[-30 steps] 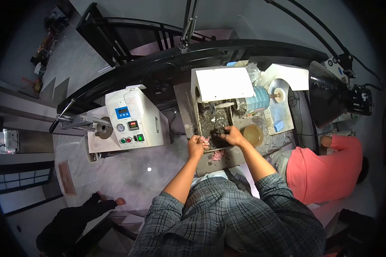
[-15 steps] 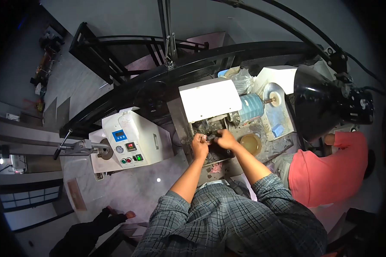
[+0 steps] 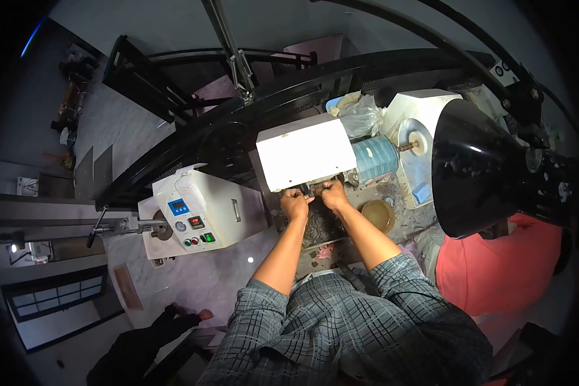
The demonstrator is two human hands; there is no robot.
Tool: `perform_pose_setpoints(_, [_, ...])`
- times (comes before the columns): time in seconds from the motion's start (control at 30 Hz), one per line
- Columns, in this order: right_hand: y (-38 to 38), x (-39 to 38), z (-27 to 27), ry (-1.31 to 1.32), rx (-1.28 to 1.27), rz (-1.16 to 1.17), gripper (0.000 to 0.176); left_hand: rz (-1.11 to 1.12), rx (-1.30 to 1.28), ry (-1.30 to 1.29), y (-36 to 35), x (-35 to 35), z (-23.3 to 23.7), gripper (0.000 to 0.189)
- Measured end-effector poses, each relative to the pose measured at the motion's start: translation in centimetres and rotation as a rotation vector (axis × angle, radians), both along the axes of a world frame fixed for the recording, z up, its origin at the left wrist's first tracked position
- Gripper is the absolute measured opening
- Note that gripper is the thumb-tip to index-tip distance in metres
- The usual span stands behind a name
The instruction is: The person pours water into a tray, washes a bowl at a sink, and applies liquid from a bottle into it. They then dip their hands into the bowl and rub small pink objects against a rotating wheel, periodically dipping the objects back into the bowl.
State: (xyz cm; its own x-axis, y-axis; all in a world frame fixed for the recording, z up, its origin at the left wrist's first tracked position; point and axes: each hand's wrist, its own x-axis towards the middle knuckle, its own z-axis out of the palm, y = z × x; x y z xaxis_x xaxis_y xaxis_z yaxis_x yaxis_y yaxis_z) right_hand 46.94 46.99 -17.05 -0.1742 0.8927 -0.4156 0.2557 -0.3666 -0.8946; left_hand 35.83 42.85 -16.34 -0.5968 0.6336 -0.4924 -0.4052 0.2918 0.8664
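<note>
Both of my hands work at the front lip of a white machine hood [image 3: 307,151]. My left hand [image 3: 296,204] has its fingers pinched together near a dark part under the hood. Close on its right, my right hand [image 3: 332,195] has its fingers curled inward. Whatever the fingers hold is too small and shadowed to name. The inside of the machine is hidden by the hood. Beneath my hands lies a dark, dirty tray area [image 3: 325,226]. A round bowl of brownish liquid [image 3: 378,216] stands right of my right forearm.
A blue translucent water jug [image 3: 376,159] lies beside the hood. A white machine with a spindle [image 3: 416,144] is further right, partly behind a black lamp shade [image 3: 476,167]. A control box [image 3: 206,209] stands left. A person in red [image 3: 495,270] is at right; a dark sleeve [image 3: 141,344] shows lower left.
My hands have moved up closer under the hood's edge. The camera view has shifted, so the lamp shade looks larger and covers more of the person in red.
</note>
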Motion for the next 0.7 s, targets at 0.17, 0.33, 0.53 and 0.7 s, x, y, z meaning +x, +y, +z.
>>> perform_pose_setpoints(0.17, [-0.3,0.3,0.1,0.113,-0.068,-0.013,0.01,-0.041,0.037,0.028,-0.8,0.1,0.4,0.007])
perform_pose_setpoints(0.33, [-0.7,0.4,0.2,-0.182,0.067,0.138,0.016,-0.18,0.046,0.174,-1.5,-0.4,0.7,0.008])
perform_pose_setpoints(0.53, [-5.5,1.6,5.6,-0.17,0.738,0.389,0.044,-0.433,0.076,0.653,-4.3,-1.3,-1.2,0.004])
perform_pose_setpoints(0.7, [-5.4,0.8,4.9,-0.562,0.798,0.499,0.046,-0.465,0.061,0.663,-5.2,0.1,1.2,0.006])
